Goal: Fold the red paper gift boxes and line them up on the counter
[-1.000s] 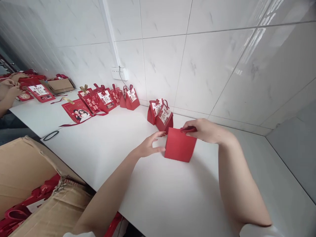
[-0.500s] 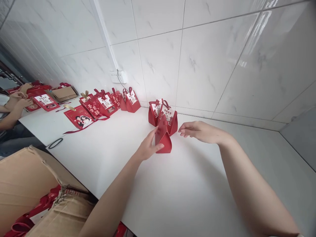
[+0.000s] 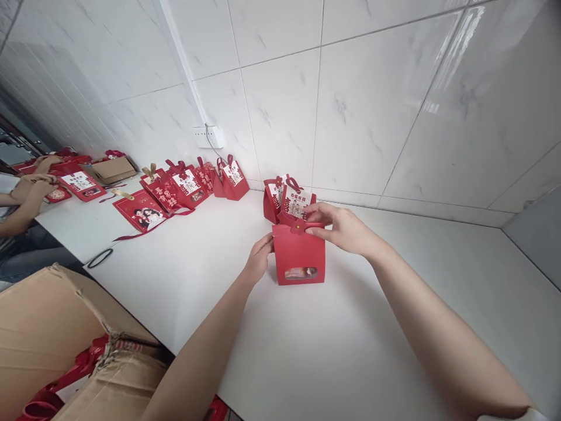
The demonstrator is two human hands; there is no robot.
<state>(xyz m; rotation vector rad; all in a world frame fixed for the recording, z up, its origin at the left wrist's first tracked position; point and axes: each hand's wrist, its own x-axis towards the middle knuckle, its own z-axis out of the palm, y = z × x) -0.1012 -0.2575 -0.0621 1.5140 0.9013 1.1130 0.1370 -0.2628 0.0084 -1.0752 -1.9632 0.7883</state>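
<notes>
Close by at the low left, see a big brown box [image 3: 118, 380], open, with red things [image 3: 65, 377] inside, perhaps put there to be easy to reach. Just past that, see the white counter [image 3: 280, 351], flat and good for standing things on.

On the counter, holds a red box [image 3: 299, 251] up straight, with a little window [image 3: 300, 273] low on the near side. Pinches the top with the right hand [image 3: 339, 227], thumb in front and fingers over the back, maybe to hold the top together. Touches the left edge with the left hand [image 3: 258, 260], likely to stop any tipping or turning. Cannot tell if gripping with that hand, with its thumb out of sight.

Just behind, near the wall [image 3: 359, 117], see two more red boxes [image 3: 293, 202] with white labels [image 3: 277, 191], standing close together, probably to save room. Farther left, see a black loop [image 3: 100, 258] by the counter's edge, then a flat red box [image 3: 131, 204] with a long ribbon [image 3: 131, 235] beside it. Behind, see a row of red boxes [image 3: 188, 184], likely lined up along the wall to be out of the way. Far left, see another person's hands [image 3: 44, 182], too small to read.
</notes>
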